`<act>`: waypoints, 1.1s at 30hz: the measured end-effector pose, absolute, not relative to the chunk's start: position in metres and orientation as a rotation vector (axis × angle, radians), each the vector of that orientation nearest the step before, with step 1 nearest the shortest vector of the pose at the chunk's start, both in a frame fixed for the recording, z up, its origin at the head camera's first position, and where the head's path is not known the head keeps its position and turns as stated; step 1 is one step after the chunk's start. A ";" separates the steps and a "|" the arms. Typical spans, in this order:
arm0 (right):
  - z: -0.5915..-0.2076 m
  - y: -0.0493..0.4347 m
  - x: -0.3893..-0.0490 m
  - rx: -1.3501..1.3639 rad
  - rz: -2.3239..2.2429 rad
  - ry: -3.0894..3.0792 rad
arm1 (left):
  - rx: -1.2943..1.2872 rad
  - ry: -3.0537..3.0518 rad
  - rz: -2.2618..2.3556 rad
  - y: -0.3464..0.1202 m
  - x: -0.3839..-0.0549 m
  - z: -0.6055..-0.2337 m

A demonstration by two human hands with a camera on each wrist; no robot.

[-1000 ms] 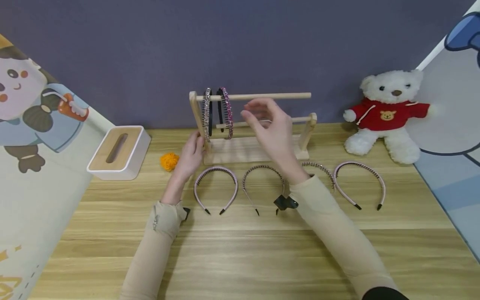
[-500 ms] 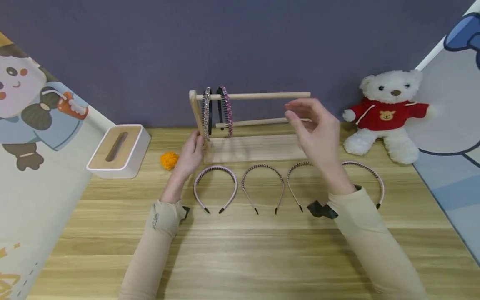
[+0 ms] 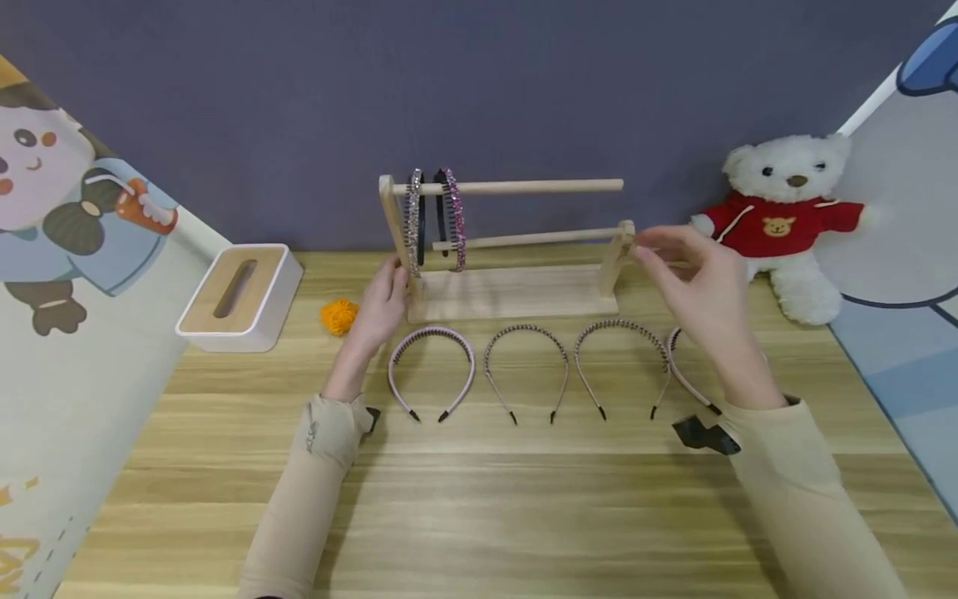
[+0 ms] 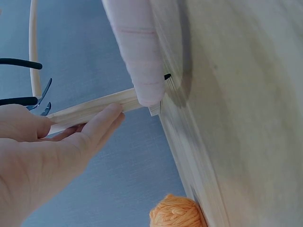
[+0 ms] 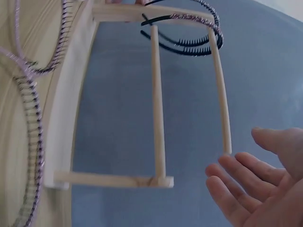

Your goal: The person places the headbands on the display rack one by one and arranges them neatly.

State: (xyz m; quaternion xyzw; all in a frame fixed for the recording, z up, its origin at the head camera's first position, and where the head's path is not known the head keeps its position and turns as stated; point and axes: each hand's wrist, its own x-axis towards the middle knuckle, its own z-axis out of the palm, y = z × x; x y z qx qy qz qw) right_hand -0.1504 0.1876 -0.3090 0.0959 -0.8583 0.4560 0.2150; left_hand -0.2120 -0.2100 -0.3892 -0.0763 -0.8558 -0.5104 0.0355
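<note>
Head view, alone in taking in the white tissue box (image 3: 279, 308) near the table's (image 3: 524, 516) back left corner, shows the wooden rack (image 3: 516, 293) near the back edge, a silver headband (image 3: 412, 225) and a pink headband (image 3: 455, 220) hanging at its left end, where the left hand (image 3: 380, 306) grasps the upright. In that view the right hand (image 3: 711, 283) seems to meet the rack's right end; the right wrist view reveals a gap, the hand relaxed and holding nothing.
</note>
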 end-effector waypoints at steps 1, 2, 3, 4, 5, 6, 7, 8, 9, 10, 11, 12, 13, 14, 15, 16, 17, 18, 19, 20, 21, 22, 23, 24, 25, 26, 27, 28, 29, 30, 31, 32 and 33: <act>-0.311 0.191 -0.150 0.267 1.257 -2.390 | -0.236 -2.626 -1.576 -0.210 -0.212 -0.389; -0.313 0.194 -0.149 0.265 1.244 -2.396 | -0.238 -2.624 -1.580 -0.210 -0.212 -0.389; -0.315 0.197 -0.149 0.263 1.225 -2.399 | -0.238 -2.622 -1.581 -0.210 -0.212 -0.389; -0.317 0.200 -0.149 0.261 1.210 -2.401 | -0.235 -2.621 -1.585 -0.210 -0.212 -0.388; -0.319 0.203 -0.148 0.255 1.195 -2.399 | -0.234 -2.621 -1.588 -0.210 -0.212 -0.388; -0.322 0.206 -0.148 0.250 1.178 -2.394 | -0.232 -2.621 -1.589 -0.210 -0.212 -0.388; -0.324 0.209 -0.147 0.241 1.166 -2.390 | -0.230 -2.622 -1.591 -0.210 -0.211 -0.388; -0.327 0.213 -0.146 0.231 1.156 -2.386 | -0.227 -2.624 -1.595 -0.211 -0.211 -0.388; -0.329 0.218 -0.145 0.219 1.148 -2.388 | -0.223 -2.625 -1.599 -0.211 -0.211 -0.388; -0.331 0.222 -0.145 0.208 1.144 -2.392 | -0.221 -2.624 -1.606 -0.211 -0.211 -0.388; -0.333 0.227 -0.144 0.197 1.139 -2.403 | -0.221 -2.625 -1.609 -0.211 -0.211 -0.388; -0.336 0.232 -0.143 0.184 1.131 -2.420 | -0.221 -2.624 -1.614 -0.211 -0.211 -0.388; -0.338 0.238 -0.142 0.166 1.124 -2.440 | -0.222 -2.622 -1.618 -0.211 -0.212 -0.388; -0.340 0.244 -0.140 0.148 1.114 -2.465 | -0.224 -2.620 -1.619 -0.210 -0.212 -0.388; -0.342 0.249 -0.139 0.131 1.106 -2.488 | -0.227 -2.618 -1.618 -0.210 -0.212 -0.388; -0.345 0.255 -0.138 0.114 1.098 -2.506 | -0.232 -2.619 -1.612 -0.210 -0.212 -0.389; -0.347 0.260 -0.136 0.096 1.091 -2.522 | -0.237 -2.619 -1.605 -0.209 -0.213 -0.389; -0.350 0.266 -0.135 0.078 1.080 -2.535 | -0.241 -2.619 -1.597 -0.209 -0.213 -0.389; -0.352 0.271 -0.133 0.060 1.066 -2.549 | -0.245 -2.619 -1.592 -0.208 -0.213 -0.389; -0.355 0.276 -0.131 0.050 1.050 -2.560 | -0.247 -2.621 -1.585 -0.208 -0.213 -0.389; -0.357 0.281 -0.130 0.043 1.038 -2.565 | -0.247 -2.622 -1.583 -0.208 -0.213 -0.389; -0.359 0.285 -0.129 0.038 1.028 -2.574 | -0.247 -2.624 -1.581 -0.208 -0.213 -0.389; -0.362 0.289 -0.128 0.039 1.016 -2.580 | -0.246 -2.623 -1.589 -0.208 -0.213 -0.390; -0.364 0.293 -0.127 0.040 1.000 -2.592 | -0.243 -2.623 -1.594 -0.208 -0.213 -0.390; -0.366 0.297 -0.126 0.042 0.986 -2.605 | -0.242 -2.622 -1.603 -0.208 -0.213 -0.390; -0.369 0.300 -0.126 0.049 0.969 -2.614 | -0.239 -2.623 -1.611 -0.208 -0.213 -0.390; -0.371 0.303 -0.126 0.062 0.956 -2.624 | -0.238 -2.622 -1.617 -0.209 -0.213 -0.390; -0.373 0.306 -0.126 0.077 0.936 -2.638 | -0.237 -2.623 -1.620 -0.209 -0.213 -0.390; -0.376 0.309 -0.126 0.081 0.905 -2.655 | -0.237 -2.623 -1.621 -0.209 -0.213 -0.390; -0.378 0.312 -0.126 0.088 0.884 -2.672 | -0.238 -2.623 -1.620 -0.209 -0.213 -0.390; -0.380 0.315 -0.125 0.096 0.864 -2.686 | -0.240 -2.625 -1.618 -0.209 -0.213 -0.390; -0.383 0.317 -0.125 0.107 0.845 -2.696 | -0.239 -2.627 -1.613 -0.209 -0.212 -0.389; -0.385 0.319 -0.125 0.113 0.832 -2.708 | -0.241 -2.629 -1.608 -0.209 -0.212 -0.389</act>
